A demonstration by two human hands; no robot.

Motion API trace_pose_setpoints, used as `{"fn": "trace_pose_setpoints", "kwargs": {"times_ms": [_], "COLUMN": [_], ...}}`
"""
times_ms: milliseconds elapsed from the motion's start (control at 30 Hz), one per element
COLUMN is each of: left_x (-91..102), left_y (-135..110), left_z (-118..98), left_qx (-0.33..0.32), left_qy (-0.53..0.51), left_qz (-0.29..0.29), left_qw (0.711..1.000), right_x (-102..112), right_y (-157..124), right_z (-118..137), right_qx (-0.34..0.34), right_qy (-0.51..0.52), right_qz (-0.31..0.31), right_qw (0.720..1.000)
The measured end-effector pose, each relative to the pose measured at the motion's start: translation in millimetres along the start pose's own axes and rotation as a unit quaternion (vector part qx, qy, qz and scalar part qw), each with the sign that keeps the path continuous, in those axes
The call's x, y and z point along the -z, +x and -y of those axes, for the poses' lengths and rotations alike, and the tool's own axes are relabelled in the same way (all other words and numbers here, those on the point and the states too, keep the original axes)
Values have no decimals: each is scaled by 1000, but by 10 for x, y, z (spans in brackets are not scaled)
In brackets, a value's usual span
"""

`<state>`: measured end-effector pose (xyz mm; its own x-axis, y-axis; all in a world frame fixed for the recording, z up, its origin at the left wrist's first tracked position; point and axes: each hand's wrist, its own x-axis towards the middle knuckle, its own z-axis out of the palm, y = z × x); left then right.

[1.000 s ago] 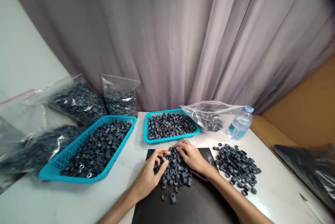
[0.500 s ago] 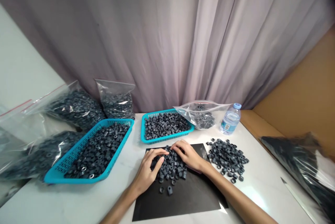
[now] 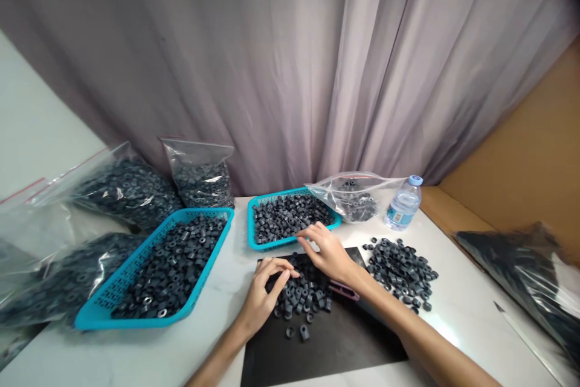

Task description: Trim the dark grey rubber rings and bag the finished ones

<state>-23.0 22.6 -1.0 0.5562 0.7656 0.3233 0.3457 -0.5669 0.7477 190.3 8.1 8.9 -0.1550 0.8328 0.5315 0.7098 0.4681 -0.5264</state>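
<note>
My left hand (image 3: 265,291) rests at the left side of a pile of small dark grey ring-shaped pieces (image 3: 302,296) on a black mat (image 3: 317,345). Its thumb and index finger close together at the pile's edge; whether a piece is between them is too small to tell. My right hand (image 3: 327,251) is raised beyond the pile, fingertips drawn together near the front rim of the far blue basket (image 3: 272,246), which is filled with similar pieces. Anything in those fingertips is hidden. Under the right wrist lies a pinkish object (image 3: 345,290), partly covered.
A larger blue basket (image 3: 86,319) of pieces stands left, beside clear zip bags (image 3: 203,185) of pieces. An open zip bag (image 3: 357,203) and a water bottle (image 3: 403,204) stand behind a loose heap (image 3: 403,272) at right. A dark plastic bag (image 3: 521,272) lies far right.
My right hand has lifted from the pile and moved up toward the far basket, uncovering the pinkish object. My left hand stays at the pile; the view has shifted slightly.
</note>
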Motion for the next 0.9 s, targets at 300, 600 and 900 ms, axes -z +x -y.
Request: {"fn": "trace_pose_setpoints", "kwargs": {"times_ms": [300, 600, 900], "left_x": [5, -45, 179], "left_y": [-31, -64, 419], "left_z": [25, 83, 156], "left_qx": [-24, -46, -8], "left_qy": [-16, 43, 146], "left_qz": [-33, -80, -144], "left_qw": [999, 995, 979], "right_x": [-292, -69, -56], "right_y": [902, 861, 629], "right_z": [-30, -344, -431], "right_qx": [101, -101, -171], "right_qy": [-90, -223, -264], "right_qz": [153, 92, 35], "right_qw": [979, 965, 949]}}
